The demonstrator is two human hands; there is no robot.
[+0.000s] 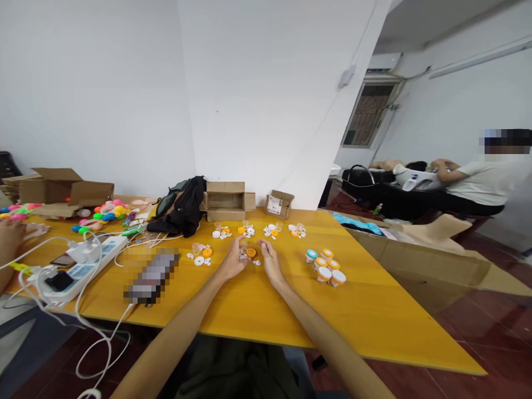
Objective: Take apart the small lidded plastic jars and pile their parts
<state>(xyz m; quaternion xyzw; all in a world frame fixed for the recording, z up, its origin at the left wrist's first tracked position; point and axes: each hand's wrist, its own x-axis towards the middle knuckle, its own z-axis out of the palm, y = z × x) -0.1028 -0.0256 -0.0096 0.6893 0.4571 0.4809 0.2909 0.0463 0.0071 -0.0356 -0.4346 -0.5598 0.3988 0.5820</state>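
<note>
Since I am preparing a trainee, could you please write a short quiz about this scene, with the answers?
1. How many lidded jars stand grouped on the yellow table?
2. True or false: all their lids look the same colour.
3. What lies between the left hand and the right hand? A) black bag; B) round orange lid part; C) power strip.

Key: 1. six; 2. false, one teal lid; 3. B.

The table [374, 327] carries six lidded jars [324, 272] toward its right edge; six clusters of loose parts [199, 260], four nearest the back edge; two small open boxes [226, 214] along mid-back edge; one power strip [114, 246] near the front-left corner.
</note>
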